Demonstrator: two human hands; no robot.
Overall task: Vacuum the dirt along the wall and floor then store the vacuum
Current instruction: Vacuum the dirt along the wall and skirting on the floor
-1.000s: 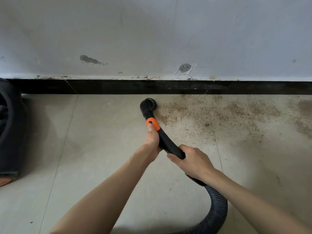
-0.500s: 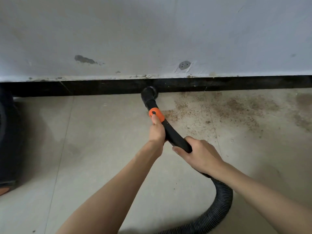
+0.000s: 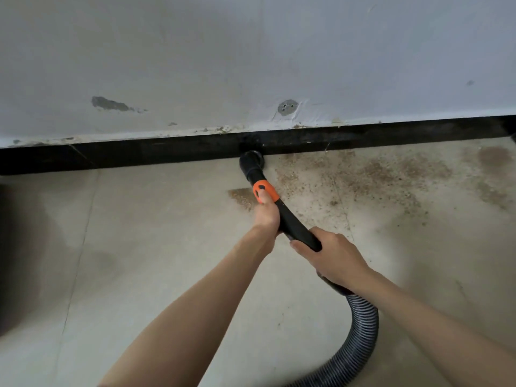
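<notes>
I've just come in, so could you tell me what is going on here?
A person is vacuuming the floor by the wall. The left hand grips the black wand near its orange collar, the right hand grips it further back. The nozzle sits against the black baseboard. Brown dirt remains to its right.

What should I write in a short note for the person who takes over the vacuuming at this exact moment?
Left hand grips the black vacuum wand just below its orange collar.
Right hand grips the wand's rear, where the ribbed black hose begins.
Round nozzle sits at the black baseboard.
Left: brown dirt on the floor to the right; then storing.
</notes>
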